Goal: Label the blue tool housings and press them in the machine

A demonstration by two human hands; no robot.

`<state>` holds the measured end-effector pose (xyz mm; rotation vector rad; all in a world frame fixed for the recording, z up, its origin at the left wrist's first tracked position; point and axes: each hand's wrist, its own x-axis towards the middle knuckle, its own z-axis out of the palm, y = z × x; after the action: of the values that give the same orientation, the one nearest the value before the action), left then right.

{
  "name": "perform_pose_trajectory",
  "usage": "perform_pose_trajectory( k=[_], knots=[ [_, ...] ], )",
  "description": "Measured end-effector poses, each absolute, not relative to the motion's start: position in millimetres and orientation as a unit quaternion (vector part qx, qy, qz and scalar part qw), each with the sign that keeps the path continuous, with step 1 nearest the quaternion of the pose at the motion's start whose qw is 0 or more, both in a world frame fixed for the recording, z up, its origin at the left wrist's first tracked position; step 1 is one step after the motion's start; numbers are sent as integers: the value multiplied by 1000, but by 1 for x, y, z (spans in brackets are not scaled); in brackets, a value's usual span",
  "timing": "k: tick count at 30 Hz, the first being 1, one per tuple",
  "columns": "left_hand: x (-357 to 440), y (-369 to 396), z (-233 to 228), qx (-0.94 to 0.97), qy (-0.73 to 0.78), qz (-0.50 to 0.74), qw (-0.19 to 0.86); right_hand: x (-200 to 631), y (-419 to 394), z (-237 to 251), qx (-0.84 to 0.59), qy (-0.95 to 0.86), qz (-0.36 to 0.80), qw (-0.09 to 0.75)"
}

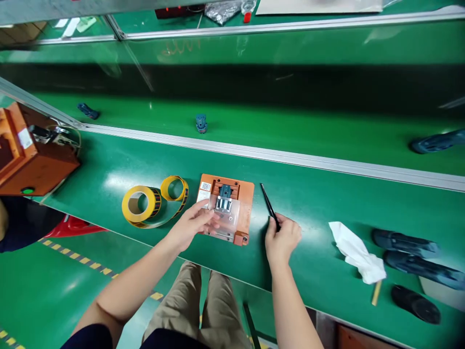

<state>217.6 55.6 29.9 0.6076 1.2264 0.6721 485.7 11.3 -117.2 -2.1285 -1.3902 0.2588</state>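
My left hand (198, 220) has its fingers at the left edge of a clear plastic cover (232, 218), thumb and fingers on either side of it. The cover lies over an orange fixture (247, 198) with a dark blue part (225, 190) and a shiny metal-like piece (224, 203) in its middle. To the right of the fixture, my right hand (283, 237) is closed round slim black tweezers (269, 203), the tip pointing away from me. Left of the fixture stands a roll of yellow-backed labels (141, 206), its loose strip curling round into a loop (174, 188).
Right on the bench lie a white cloth (358, 252), dark tool housings (407, 242) and a black oval object (416, 304). A metal rail (232, 148) borders the green belt, which carries blue parts (201, 123). An orange machine (39, 155) stands left, a person's dark sleeve (29, 223) below it.
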Motion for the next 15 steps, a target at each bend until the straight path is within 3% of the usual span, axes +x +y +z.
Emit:
perform_pose_trajectory(
  k=[2,5,7,11,15],
  knots=[
    [201,64,23,420,601,292,614,487,11,-118,-796,-512,101,308],
    [172,82,12,613,662,266,340,486,8,-113,-796,-481,123,345],
    [159,97,2,660,676,209,253,482,5,-107,-802,-425,155,391],
    [147,118,-8,637,692,158,300,469,6,-87,-752,-231,263,558],
    [133,108,1,579,684,242,372,455,19,-54,-571,-95,469,667]
  ],
)
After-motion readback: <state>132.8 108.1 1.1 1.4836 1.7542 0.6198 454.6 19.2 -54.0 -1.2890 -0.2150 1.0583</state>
